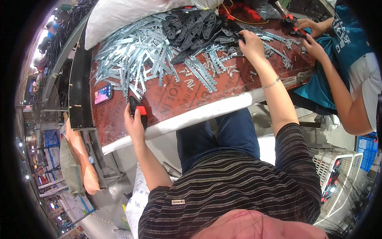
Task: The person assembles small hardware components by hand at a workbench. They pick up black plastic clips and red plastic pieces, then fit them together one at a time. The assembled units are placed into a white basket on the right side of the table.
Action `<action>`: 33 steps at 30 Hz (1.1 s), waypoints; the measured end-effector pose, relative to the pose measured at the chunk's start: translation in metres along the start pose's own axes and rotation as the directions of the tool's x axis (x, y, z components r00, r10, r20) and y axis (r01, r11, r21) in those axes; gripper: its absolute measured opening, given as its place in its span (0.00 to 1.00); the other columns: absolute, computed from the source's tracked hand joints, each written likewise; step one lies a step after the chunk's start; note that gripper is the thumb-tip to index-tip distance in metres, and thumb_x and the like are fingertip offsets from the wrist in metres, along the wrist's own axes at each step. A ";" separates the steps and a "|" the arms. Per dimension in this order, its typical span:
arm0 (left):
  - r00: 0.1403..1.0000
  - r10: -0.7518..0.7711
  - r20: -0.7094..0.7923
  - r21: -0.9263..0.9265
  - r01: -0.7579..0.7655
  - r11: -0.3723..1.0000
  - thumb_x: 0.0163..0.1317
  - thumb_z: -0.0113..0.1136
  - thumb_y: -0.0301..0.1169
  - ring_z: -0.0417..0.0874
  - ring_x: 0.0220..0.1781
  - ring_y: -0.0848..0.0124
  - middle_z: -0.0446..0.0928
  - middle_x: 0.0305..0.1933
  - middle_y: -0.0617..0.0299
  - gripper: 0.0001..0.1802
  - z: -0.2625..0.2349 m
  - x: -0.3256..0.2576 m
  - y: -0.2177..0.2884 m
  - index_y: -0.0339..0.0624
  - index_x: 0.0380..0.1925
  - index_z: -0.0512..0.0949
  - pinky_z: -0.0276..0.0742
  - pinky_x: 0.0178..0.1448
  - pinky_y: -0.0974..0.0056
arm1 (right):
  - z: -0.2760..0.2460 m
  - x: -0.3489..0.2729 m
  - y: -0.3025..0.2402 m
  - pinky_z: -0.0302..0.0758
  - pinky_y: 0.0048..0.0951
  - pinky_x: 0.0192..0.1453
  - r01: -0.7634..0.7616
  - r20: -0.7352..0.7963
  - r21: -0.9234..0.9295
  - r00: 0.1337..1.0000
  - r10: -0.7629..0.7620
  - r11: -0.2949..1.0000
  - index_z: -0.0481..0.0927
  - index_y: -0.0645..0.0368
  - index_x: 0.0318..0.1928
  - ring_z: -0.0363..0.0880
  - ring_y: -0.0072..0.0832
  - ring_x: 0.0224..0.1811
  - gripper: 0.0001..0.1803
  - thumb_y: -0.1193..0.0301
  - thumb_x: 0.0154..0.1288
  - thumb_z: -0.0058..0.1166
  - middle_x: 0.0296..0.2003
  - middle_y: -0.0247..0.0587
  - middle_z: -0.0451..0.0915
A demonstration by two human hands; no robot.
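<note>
At the near left edge of the table, my left hand (135, 125) is closed round a black-and-red plastic part (140, 110). My right hand (253, 47) reaches across to the far side, its fingers pinching a dark plastic piece (235, 28) beside the black pile. Black plastic pieces with holes (195, 30) are heaped at the back middle. Left of them spreads a large pile of shiny toothed metal strips (135, 49), some of which reach toward my left hand. Small coil springs (190, 83) lie scattered between my hands.
The red table (167, 105) has a white padded front edge (199, 118). A phone (103, 94) lies at its left. A white sack (113, 18) stands behind the strips. At right, a co-worker's hands (312, 28) hold a black-and-red part. A white crate (324, 165) stands at lower right.
</note>
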State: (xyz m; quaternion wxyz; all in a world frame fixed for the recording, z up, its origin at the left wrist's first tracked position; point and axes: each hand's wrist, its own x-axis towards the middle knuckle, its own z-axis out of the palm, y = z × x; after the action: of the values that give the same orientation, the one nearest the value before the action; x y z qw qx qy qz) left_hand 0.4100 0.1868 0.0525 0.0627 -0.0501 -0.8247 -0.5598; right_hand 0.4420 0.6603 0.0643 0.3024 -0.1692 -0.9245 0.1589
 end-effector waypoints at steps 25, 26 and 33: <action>0.833 0.009 0.553 -0.737 0.484 0.472 0.65 0.51 0.24 0.77 0.46 0.68 0.73 0.46 0.59 0.11 0.140 -0.056 0.096 0.42 0.47 0.68 0.78 0.49 0.60 | -0.060 -0.110 -0.093 0.75 0.35 0.33 -0.055 0.078 0.330 0.997 0.031 0.942 0.75 0.56 0.41 0.78 0.39 0.30 0.13 0.70 0.54 0.59 0.30 0.41 0.75; 0.822 0.016 0.570 -0.716 0.487 0.499 0.65 0.51 0.25 0.77 0.46 0.69 0.72 0.45 0.59 0.12 0.142 -0.056 0.094 0.42 0.47 0.67 0.78 0.49 0.60 | -0.053 -0.107 -0.088 0.75 0.37 0.34 -0.004 0.071 0.219 0.997 -0.012 0.976 0.74 0.54 0.41 0.78 0.40 0.32 0.14 0.69 0.54 0.58 0.31 0.42 0.75; 0.744 -0.017 0.668 -0.669 0.611 0.424 0.65 0.50 0.25 0.77 0.45 0.70 0.74 0.45 0.59 0.11 0.149 -0.045 0.097 0.40 0.47 0.69 0.80 0.45 0.60 | -0.029 -0.104 -0.072 0.76 0.34 0.36 0.073 0.049 0.231 0.995 -0.087 0.970 0.75 0.57 0.34 0.79 0.36 0.33 0.07 0.74 0.55 0.57 0.30 0.40 0.77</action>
State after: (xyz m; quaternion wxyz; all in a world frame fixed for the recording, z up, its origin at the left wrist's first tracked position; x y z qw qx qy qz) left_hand 0.4622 0.3610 0.0802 -0.3321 -0.0734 -0.4008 -0.8507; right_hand 0.5228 0.5593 0.0627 0.2987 -0.0912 -0.9146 0.2570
